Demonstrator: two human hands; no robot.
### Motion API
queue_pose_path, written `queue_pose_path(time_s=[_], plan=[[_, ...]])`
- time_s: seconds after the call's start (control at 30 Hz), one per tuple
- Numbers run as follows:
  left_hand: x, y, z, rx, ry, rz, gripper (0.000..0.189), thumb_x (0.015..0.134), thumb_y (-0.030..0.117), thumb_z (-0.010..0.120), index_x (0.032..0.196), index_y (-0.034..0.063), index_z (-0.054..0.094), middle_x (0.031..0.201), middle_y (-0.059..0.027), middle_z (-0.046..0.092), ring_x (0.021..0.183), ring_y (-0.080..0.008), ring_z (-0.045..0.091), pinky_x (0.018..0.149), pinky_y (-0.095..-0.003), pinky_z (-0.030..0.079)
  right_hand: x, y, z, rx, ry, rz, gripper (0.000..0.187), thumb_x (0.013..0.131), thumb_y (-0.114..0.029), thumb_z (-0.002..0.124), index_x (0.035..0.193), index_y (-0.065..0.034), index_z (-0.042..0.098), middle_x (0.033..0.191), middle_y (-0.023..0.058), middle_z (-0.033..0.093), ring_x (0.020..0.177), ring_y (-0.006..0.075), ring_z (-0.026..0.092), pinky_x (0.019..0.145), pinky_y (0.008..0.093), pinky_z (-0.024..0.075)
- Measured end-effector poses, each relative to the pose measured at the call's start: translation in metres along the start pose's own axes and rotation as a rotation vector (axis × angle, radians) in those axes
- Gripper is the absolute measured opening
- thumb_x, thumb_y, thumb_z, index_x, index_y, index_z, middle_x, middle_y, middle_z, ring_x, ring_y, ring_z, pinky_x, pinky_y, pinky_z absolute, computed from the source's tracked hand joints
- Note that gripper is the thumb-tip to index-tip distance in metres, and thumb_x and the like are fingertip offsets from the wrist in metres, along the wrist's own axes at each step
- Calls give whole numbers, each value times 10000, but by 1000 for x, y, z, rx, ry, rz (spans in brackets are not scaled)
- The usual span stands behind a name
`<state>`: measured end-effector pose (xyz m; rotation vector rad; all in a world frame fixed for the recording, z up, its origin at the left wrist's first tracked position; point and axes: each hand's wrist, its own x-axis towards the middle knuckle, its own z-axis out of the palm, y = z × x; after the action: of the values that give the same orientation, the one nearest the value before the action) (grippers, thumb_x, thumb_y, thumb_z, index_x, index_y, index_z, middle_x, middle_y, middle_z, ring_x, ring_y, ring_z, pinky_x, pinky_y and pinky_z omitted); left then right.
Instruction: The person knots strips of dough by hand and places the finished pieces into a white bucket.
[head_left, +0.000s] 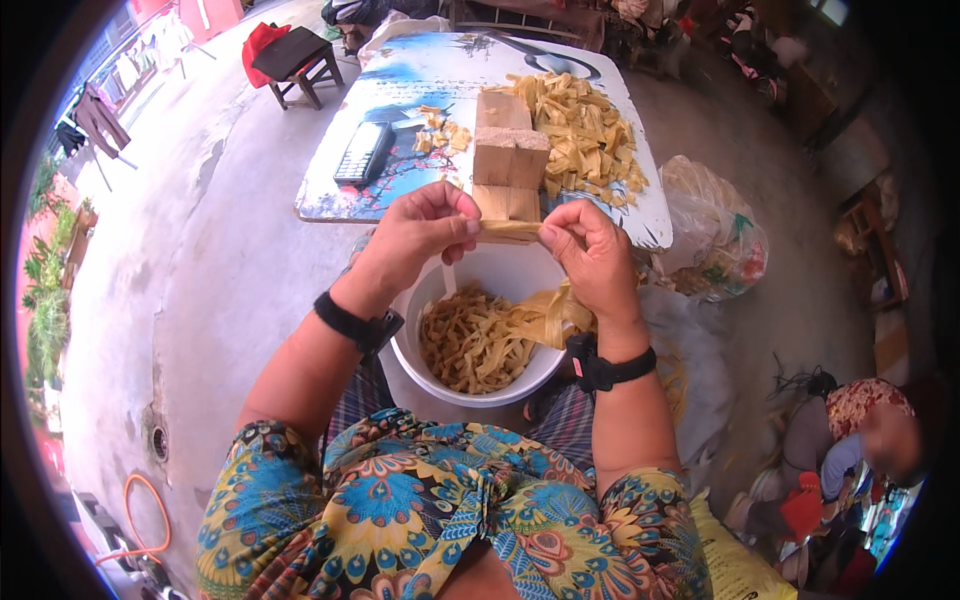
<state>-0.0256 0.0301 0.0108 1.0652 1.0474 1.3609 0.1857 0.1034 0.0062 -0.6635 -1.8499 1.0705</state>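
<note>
Between my two hands a flat yellowish strip (510, 225), of dried leaf or husk by its look, is stretched level. My left hand (431, 225) pinches one end between thumb and fingers. At the other end my right hand (589, 244) does the same, with a wider length of the strip (551, 311) hanging below it. Underneath is a white plastic bucket (409, 356) holding many brownish strips (472, 341). Just beyond the hands, a wooden block piece (510, 161) lies on the printed tabletop (420, 71), its near end by the strip.
Folded yellow strips (581, 139) are heaped right of the block, small scraps (442, 135) to its left. A keypad phone (364, 154) lies on the tabletop. Filled plastic bags (712, 229) stand at right. Behind are a dark stool (304, 60) and, lower right, another person (862, 435).
</note>
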Motion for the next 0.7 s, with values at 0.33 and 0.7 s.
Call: queue_pose_path(time_s=[0.33, 0.7], plan=[[40, -22, -3, 216, 296, -11, 75, 857, 110, 604, 851, 48, 563, 732, -26, 591, 583, -82, 539, 500, -214, 425, 28, 39, 14, -413, 305, 11, 121, 795, -77, 644, 753, -18, 547, 647, 105, 608, 571, 221, 589, 584, 309, 469], [-20, 24, 8, 874, 8, 14, 450, 969, 391, 447, 1037, -23, 609, 897, -110, 653, 816, -159, 627, 741, -286, 504, -5, -14, 5, 10, -51, 97, 129, 870, -102, 618, 800, -19, 548, 646, -3, 582, 605, 40, 486, 569, 217, 417]])
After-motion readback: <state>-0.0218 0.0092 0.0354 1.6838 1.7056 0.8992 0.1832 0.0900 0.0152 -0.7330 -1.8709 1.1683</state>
